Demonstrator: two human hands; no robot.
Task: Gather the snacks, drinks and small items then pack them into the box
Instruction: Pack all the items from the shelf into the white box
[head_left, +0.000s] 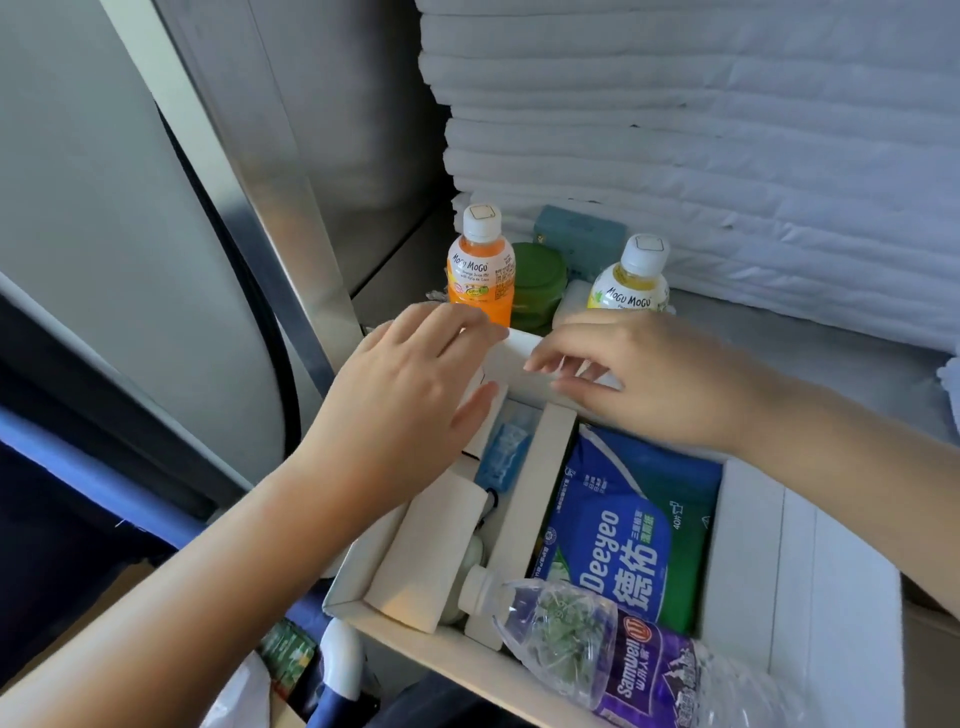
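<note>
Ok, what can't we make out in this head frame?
Head view:
- yellow bottle lower half: behind the right hand.
- green jar base: behind the box far wall.
- water bottle bottom: cut off by lower frame edge.
- teal case print: blurred.
- right fingers gripping the wall or only touching: unclear.

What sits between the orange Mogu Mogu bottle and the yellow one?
A green jar stands there, close beside the orange bottle, short of the yellow bottle; head view.
</note>
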